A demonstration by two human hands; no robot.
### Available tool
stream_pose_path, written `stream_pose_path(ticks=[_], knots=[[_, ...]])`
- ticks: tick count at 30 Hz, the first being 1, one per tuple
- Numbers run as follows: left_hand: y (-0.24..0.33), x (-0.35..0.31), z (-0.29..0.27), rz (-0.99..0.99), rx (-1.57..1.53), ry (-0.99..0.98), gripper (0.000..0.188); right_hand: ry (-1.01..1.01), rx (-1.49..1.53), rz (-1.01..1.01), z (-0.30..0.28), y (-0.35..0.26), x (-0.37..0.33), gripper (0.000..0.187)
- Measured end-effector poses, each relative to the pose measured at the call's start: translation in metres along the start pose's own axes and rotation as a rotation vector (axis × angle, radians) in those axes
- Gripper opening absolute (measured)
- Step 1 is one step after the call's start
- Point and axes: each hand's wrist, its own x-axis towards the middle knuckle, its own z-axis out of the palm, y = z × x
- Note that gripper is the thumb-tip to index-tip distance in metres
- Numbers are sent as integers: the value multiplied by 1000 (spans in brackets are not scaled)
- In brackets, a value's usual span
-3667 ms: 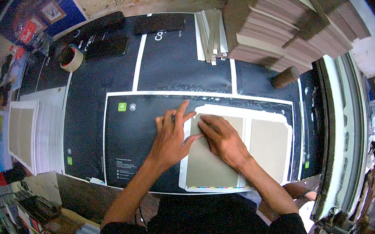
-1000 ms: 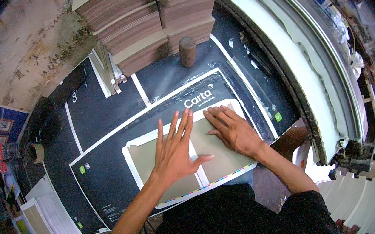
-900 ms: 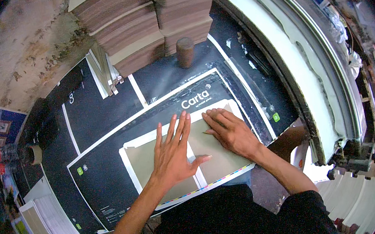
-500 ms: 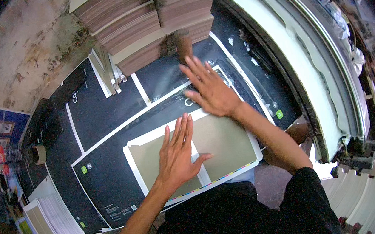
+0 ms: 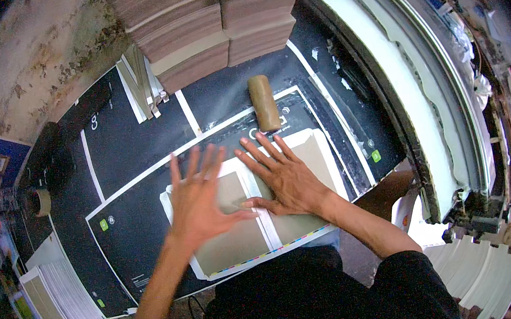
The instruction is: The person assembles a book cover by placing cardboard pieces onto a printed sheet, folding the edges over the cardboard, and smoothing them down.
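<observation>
A white sheet [image 5: 202, 269] with folded-in edges lies in front of me, with two grey-beige boards [image 5: 231, 247] side by side on it and a white strip [image 5: 268, 228] between them. Coloured marks run along its near edge. My right hand [image 5: 290, 184] rests flat on the right board, fingers spread. Over the left board is my left hand [image 5: 197, 204], open and slightly blurred; whether it touches the board I cannot tell. Neither hand holds anything. Just beyond my right fingertips lies a brown cylinder [image 5: 263, 103], roller-like.
Stacks of cut board [image 5: 184, 35] rise at the far side, beside some loose strips [image 5: 140, 84]. A long machine with a white bed [image 5: 385, 81] borders the right. A pile of similar sheets [image 5: 75, 293] stands at the near left, and a tape roll [image 5: 38, 202] beyond it.
My right hand has come back from near the cylinder onto the right board. The cylinder now lies nearer me, away from the stacks. My left hand has shifted left.
</observation>
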Motion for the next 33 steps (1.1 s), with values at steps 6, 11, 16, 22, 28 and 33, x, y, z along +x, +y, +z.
stream_pose_path(ticks=[6,11,16,22,28,33], knots=[[-28,-54,6,-39,73,-41,127,-22,199,-3,6,-12,-7,93],[-25,-70,22,-69,33,-24,110,127,396,-107,-9,-28,35,100],[-17,-76,37,-96,71,-17,115,21,79,-171,27,-52,35,80],[-20,-71,17,-210,0,-3,130,-71,278,-315,39,-53,25,74],[-20,-68,18,-138,57,-35,119,104,84,-210,36,-63,42,84],[-15,-76,26,-169,107,-26,113,50,-106,-75,26,-48,17,88]])
